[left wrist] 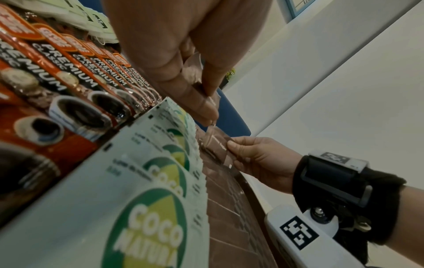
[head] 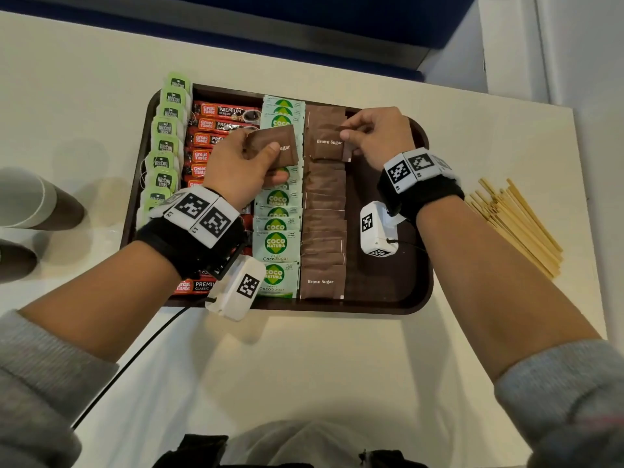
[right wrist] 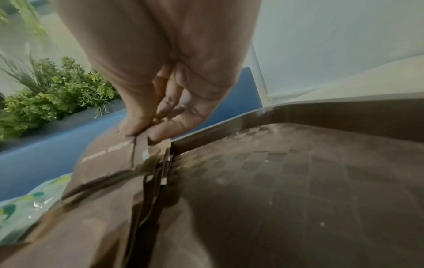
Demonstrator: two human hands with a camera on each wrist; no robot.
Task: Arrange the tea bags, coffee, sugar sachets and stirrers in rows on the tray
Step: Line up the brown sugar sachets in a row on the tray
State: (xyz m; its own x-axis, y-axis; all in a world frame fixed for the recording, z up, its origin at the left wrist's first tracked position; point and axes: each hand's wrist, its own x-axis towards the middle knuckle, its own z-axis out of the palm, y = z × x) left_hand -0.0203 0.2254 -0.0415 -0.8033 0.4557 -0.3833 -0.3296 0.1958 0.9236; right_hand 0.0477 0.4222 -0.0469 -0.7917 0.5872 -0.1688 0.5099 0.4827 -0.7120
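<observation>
A dark brown tray [head: 388,292] holds rows of green tea bags [head: 164,153], red coffee sticks [head: 216,125], Coco Natura sugar sachets [head: 276,244] and brown sugar sachets [head: 322,238]. My left hand [head: 251,157] grips a small stack of brown sugar sachets [head: 275,143] above the coco sugar row. At the far end of the brown row, my right hand [head: 368,136] pinches the right edge of one brown sugar sachet [head: 326,140] between thumb and fingers [right wrist: 160,130]. The wooden stirrers [head: 516,224] lie in a pile on the table, right of the tray.
Two brown paper cups [head: 37,204] lie at the table's left edge. The tray's right strip [head: 378,184] shows bare checkered surface [right wrist: 298,181]. A black cable [head: 135,352] runs from the left wrist camera toward me. A blue seat and green plants [right wrist: 57,90] lie beyond the table.
</observation>
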